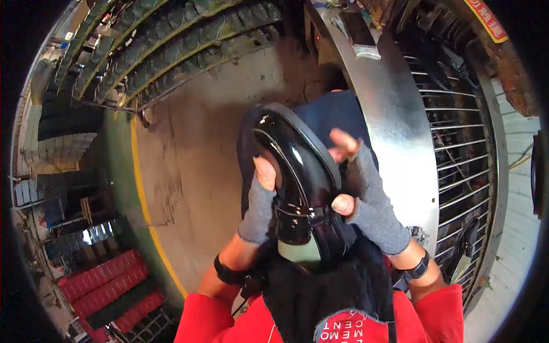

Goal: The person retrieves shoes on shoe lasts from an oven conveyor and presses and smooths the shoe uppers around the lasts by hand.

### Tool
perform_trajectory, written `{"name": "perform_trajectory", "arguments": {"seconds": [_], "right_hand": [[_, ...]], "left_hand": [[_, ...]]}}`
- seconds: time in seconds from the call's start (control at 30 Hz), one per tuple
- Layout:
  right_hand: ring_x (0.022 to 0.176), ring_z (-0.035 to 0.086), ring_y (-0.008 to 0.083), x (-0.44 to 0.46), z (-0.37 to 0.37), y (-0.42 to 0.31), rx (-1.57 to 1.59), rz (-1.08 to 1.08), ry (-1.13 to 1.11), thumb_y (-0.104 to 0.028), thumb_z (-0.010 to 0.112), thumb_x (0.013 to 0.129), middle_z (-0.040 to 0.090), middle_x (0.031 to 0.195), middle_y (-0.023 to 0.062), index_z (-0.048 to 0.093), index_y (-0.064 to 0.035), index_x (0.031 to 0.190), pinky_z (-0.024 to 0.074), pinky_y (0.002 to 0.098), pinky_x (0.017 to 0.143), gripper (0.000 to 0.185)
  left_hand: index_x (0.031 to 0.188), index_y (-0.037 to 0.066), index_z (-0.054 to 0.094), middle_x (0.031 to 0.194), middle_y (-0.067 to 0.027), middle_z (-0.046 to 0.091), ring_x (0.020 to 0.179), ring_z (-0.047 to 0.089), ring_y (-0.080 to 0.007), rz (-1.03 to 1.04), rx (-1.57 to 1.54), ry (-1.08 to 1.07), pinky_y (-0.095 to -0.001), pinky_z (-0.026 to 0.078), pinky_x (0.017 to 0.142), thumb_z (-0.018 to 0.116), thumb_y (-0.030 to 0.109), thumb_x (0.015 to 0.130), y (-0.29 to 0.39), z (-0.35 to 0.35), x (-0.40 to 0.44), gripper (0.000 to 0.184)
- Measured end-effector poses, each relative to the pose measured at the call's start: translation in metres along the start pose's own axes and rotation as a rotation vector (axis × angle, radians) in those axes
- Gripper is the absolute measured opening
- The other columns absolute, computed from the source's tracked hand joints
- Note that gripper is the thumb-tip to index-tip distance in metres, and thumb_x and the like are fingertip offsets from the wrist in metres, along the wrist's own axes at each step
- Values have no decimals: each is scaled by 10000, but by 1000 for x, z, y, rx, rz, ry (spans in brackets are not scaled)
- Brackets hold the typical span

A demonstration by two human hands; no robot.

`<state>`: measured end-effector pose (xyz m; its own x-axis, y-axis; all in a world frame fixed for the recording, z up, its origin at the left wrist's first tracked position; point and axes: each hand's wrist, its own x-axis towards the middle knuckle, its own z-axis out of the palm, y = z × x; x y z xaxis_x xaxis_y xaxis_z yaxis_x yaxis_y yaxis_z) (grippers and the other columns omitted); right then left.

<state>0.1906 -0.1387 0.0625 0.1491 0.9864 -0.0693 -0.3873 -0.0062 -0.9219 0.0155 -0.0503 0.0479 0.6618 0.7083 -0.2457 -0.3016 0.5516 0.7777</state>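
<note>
A glossy black shoe (297, 157) lies over my lap, its toe pointing away from me, with a pale green piece (300, 251) showing at its opening. My left hand (261, 197), in a grey fingerless glove, grips the shoe's left side, thumb on the upper and the other fingers hidden beneath. On the right side, my right hand (366, 191), gloved the same way, has its thumb tip against the shoe near the strap. Its fingers are spread apart beside the sole edge and slightly blurred. A black cloth (331, 291) lies under the heel end.
A metal ledge (394, 114) curves along my right, with a dark flat object (360, 34) on it. Beyond it is a barred rack (463, 160) with dark shoes. Racks of dark items (189, 43) stand at the upper left. Red stacked items (108, 286) are at the lower left.
</note>
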Motion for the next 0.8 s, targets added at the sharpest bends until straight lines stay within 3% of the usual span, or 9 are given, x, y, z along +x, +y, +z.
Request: {"name": "perform_trajectory", "arguments": {"seconds": [0.13, 0.23, 0.33, 0.43, 0.53, 0.6, 0.63, 0.77, 0.8], "right_hand": [[1321, 613, 339, 14, 31, -14, -513, -291, 40, -249, 815, 911, 588, 1425, 212, 361, 45, 1635, 473, 399, 1116, 904], [1248, 681, 337, 11, 36, -13, -502, -291, 28, -234, 793, 935, 641, 1357, 228, 425, 47, 1602, 529, 384, 1046, 812], [1303, 665, 312, 18, 26, -37, -503, -218, -77, -227, 809, 928, 636, 1428, 231, 420, 35, 1618, 514, 379, 1088, 834], [1337, 653, 280, 42, 24, -62, -449, -266, -140, -200, 818, 914, 641, 1477, 180, 450, -31, 1630, 501, 371, 1115, 822], [1298, 663, 266, 43, 22, -70, -578, -254, -170, -193, 826, 901, 676, 1409, 158, 501, -24, 1591, 508, 360, 1092, 781], [1235, 677, 250, 38, 25, -67, -578, -203, -109, -210, 828, 895, 705, 1313, 150, 552, -14, 1545, 505, 345, 1075, 733], [1267, 642, 249, 35, 19, -60, -639, -176, -105, -303, 797, 935, 662, 1380, 146, 501, -6, 1580, 467, 359, 1117, 769], [1411, 518, 270, -5, -4, 41, 29, 224, -114, -693, 681, 946, 526, 1549, 144, 360, 7, 1638, 394, 420, 1227, 1035], [1382, 543, 270, 3, -1, 48, 111, 221, -159, -703, 691, 934, 542, 1525, 138, 365, 6, 1632, 432, 418, 1199, 1047]], "left_hand": [[1569, 52, 486, 1474, -136, 642, 1318, 645, -290, 48, 164, 174, -441, 518, 1134, 422, 882, 965, 2, 3, -14, 1028], [1623, 72, 427, 1594, -129, 545, 1413, 585, -297, 149, 150, 127, -455, 466, 1194, 523, 764, 1026, 0, -4, -21, 919], [1628, 73, 424, 1588, -134, 548, 1431, 567, -298, 175, 328, 192, -455, 473, 1190, 554, 692, 1052, -3, -9, -28, 855], [1601, -67, 349, 1528, -205, 545, 1405, 543, -286, 290, 533, 251, -408, 433, 1178, 684, 514, 1042, 3, 15, -30, 873], [1672, 49, 293, 1572, -149, 512, 1393, 568, -286, 266, 472, 273, -428, 476, 1175, 736, 501, 1020, -1, 14, -32, 908], [1549, -95, 399, 1468, -239, 608, 1372, 596, -304, 294, 542, 316, -409, 462, 1152, 747, 515, 1001, 11, 24, -34, 891], [1549, -95, 399, 1468, -239, 608, 1372, 596, -304, 279, 551, 326, -409, 462, 1152, 747, 515, 1001, 18, 23, -38, 891], [1477, -35, 518, 1376, -225, 668, 1291, 671, -266, 240, 756, 248, -391, 523, 1075, 870, 387, 911, 79, 25, -25, 789], [1465, -22, 529, 1358, -215, 677, 1281, 680, -265, 330, 990, 104, -385, 529, 1069, 881, 337, 888, 101, 26, -12, 765]]}}
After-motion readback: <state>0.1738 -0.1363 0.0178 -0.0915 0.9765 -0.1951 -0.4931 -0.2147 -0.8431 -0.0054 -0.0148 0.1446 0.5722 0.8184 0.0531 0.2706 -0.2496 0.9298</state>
